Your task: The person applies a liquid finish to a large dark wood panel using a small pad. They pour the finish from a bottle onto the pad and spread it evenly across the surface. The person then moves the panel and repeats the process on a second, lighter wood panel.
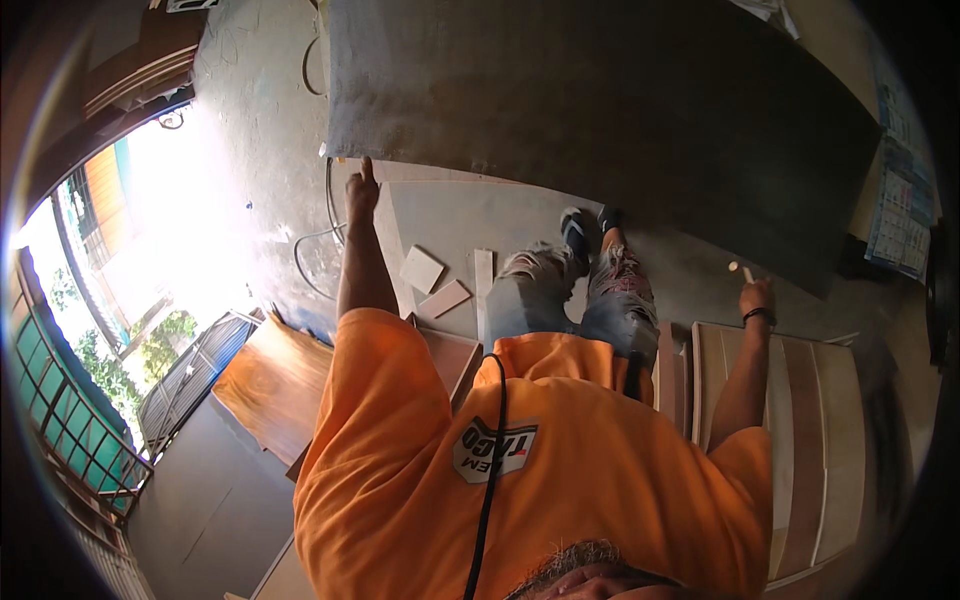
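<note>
A large dark flat panel (600, 100) spans the upper part of the view. My left hand (362, 195) is at its near left corner, one finger stretched out to the edge and the others curled; I see nothing held in it. Out to the right, my right hand (758, 296) is below the panel's right end, apart from it. Its fingers are closed around something small and pale, too small to name. A small round yellowish spot (733, 267) shows just beside those fingers. A dark band circles the right wrist.
Small board offcuts (422, 269) lie on the floor left of my legs. Long boards (790, 430) are stacked at the right. A wood-grain panel (275, 375) and a grey sheet (210, 500) are at the left, by a bright doorway. A cable (318, 240) runs along the floor.
</note>
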### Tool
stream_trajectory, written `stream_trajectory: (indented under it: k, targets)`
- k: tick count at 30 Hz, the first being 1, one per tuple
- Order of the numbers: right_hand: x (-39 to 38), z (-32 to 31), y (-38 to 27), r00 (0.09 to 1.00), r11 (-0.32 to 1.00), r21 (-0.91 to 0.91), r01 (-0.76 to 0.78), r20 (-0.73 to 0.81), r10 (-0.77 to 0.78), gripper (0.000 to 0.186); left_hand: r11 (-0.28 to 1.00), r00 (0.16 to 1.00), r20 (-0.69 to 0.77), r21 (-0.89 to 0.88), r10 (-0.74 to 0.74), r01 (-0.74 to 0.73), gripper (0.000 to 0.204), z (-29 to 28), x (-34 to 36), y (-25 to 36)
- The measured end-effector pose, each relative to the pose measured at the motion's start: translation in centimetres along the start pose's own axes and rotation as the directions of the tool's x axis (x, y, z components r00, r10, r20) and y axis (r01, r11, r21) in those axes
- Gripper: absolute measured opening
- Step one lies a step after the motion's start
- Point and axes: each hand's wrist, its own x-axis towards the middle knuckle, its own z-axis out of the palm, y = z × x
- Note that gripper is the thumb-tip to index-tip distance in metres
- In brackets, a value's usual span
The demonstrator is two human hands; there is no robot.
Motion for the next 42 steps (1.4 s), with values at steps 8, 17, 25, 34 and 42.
stream_trajectory:
  k: [8,17,25,34,42]
  targets:
    - [7.8,-0.9,4.1,0.955,0.790,-0.552,0.267,0.264,-0.138,0.028,0.861,0.902,0.076,0.274,0.424,-0.428,0.039,-4.6,19.0,-11.0]
    - [7.1,-10.3,-0.9,0.901,0.966,-0.067,-0.251,-0.380,0.208,0.027,0.966,0.960,0.240,0.245,-0.147,0.087,0.101,-2.1,24.5,-7.5]
    - [3.8,-4.3,-13.8,0.883,0.870,0.379,-0.315,-0.219,0.415,0.031,0.999,0.859,0.511,-0.009,-0.041,0.053,0.090,-3.2,18.5,-0.6]
    - [-10.2,-1.9,-39.5,0.927,0.897,0.442,0.012,-0.341,0.156,0.025,0.984,0.771,0.611,-0.108,0.178,-0.142,0.060,0.8,19.0,-7.9]
    - [-18.2,-0.8,-57.0,0.976,0.913,0.372,0.169,-0.190,-0.104,0.022,0.936,0.681,0.719,-0.321,0.140,0.146,0.085,-6.2,10.4,1.0]
